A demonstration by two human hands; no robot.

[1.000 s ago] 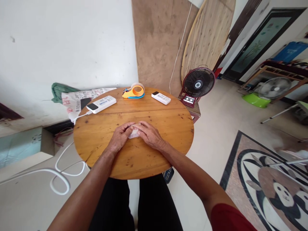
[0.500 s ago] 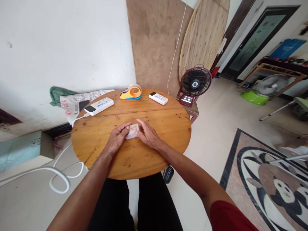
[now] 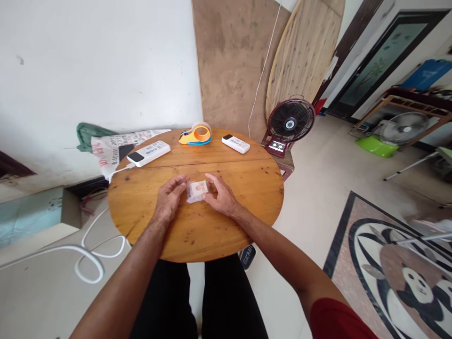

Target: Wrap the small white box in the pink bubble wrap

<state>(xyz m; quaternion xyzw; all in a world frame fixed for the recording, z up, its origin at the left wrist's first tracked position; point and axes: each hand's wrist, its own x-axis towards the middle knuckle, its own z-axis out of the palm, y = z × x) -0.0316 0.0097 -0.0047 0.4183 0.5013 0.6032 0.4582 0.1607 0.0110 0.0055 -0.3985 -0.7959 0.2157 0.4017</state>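
Note:
A small pale packet in crinkled clear plastic wrap [image 3: 197, 189], with red print on its face, lies on the round wooden table [image 3: 197, 235] between my hands. My left hand [image 3: 169, 197] is just left of it, fingers stretched and a little apart, with a narrow gap to the wrap. My right hand [image 3: 223, 197] takes the packet by its right end, thumb at the lower corner and index finger at the upper one. Its other fingers are mostly hidden behind the index finger.
Along the table's far side are a white power bank with a cable [image 3: 149, 154], an orange tape dispenser [image 3: 187, 137] and a second white power bank [image 3: 236, 144]. A dark red fan [image 3: 290, 123] stands on a stool at the right. Boards lean on the wall behind.
My left hand has let go of the packet and drawn slightly left, uncovering its left side. My right hand stays at the right end. The whole view has shifted a little.

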